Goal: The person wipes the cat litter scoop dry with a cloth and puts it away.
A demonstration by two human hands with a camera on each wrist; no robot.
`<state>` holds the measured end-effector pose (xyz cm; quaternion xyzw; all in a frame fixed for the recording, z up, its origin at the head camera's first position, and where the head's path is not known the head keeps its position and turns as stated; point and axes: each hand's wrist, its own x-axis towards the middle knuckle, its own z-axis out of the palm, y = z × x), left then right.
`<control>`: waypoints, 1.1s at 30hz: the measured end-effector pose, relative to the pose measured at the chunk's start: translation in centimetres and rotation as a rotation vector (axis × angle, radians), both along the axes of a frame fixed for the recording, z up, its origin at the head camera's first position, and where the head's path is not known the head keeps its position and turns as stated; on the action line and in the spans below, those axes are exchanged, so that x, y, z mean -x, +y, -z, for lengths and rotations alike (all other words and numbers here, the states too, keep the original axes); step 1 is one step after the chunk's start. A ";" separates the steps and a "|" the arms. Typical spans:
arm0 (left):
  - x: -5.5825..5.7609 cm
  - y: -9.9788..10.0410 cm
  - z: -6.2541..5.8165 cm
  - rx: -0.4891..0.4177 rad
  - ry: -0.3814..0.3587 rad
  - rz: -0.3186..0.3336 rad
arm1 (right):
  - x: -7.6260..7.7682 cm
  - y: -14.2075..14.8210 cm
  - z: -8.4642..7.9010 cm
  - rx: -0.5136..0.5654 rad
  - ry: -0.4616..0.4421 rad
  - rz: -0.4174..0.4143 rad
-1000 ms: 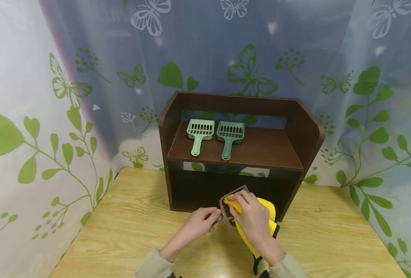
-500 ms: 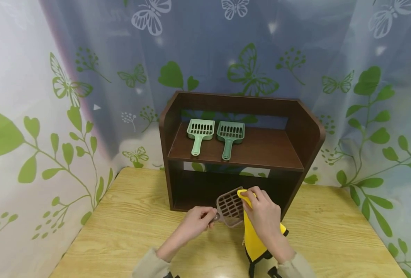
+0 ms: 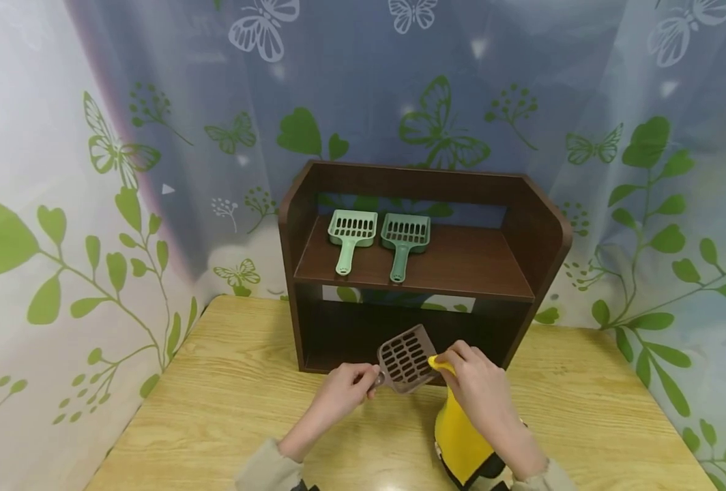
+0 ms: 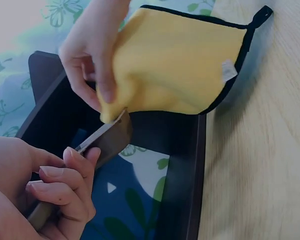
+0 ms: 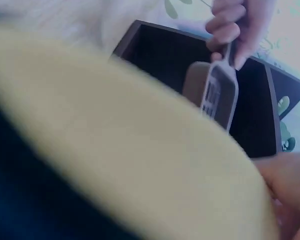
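My left hand (image 3: pixel 343 394) grips the handle of a brown slotted litter scoop (image 3: pixel 407 358), its fingers curled round it in the left wrist view. The scoop is held up in front of the shelf's lower opening, its head pointing right. My right hand (image 3: pixel 478 389) pinches a yellow cloth (image 3: pixel 461 436) with black edging by one part, at the right rim of the scoop. The rest of the cloth (image 4: pixel 180 60) hangs from the fingers and shows a white tag and a black loop. In the right wrist view the cloth (image 5: pixel 130 145) hides much of the scoop.
A dark brown two-tier shelf (image 3: pixel 461 262) stands at the back of the wooden table (image 3: pixel 228 382). On its upper board lie a light green litter scoop (image 3: pixel 353 228) and a dark green litter scoop (image 3: pixel 405 233), side by side. A butterfly-patterned curtain (image 3: pixel 351 82) hangs behind.
The right hand has moved right with the cloth, from the scoop's middle to its right rim, baring the slots. The scoop has turned to show more of its face. The left hand keeps its grip.
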<state>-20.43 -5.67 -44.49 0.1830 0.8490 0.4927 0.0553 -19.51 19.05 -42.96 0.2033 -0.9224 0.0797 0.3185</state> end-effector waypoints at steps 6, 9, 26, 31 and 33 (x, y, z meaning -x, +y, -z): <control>-0.1 0.5 0.8 0.015 -0.005 0.024 | 0.4 0.0 -0.9 0.155 0.070 0.041; -0.3 1.1 0.8 0.000 0.008 0.043 | 0.7 -0.5 -0.7 0.170 0.082 0.043; -0.6 3.2 -0.6 0.003 0.113 0.030 | 1.2 -3.0 0.7 0.305 0.036 -0.125; -0.4 2.7 -0.6 -0.009 0.107 -0.011 | 0.8 -2.8 0.2 0.262 -0.126 -0.195; -0.3 2.4 -0.6 -0.012 0.103 -0.028 | 0.6 -2.4 -0.1 0.215 -0.166 -0.236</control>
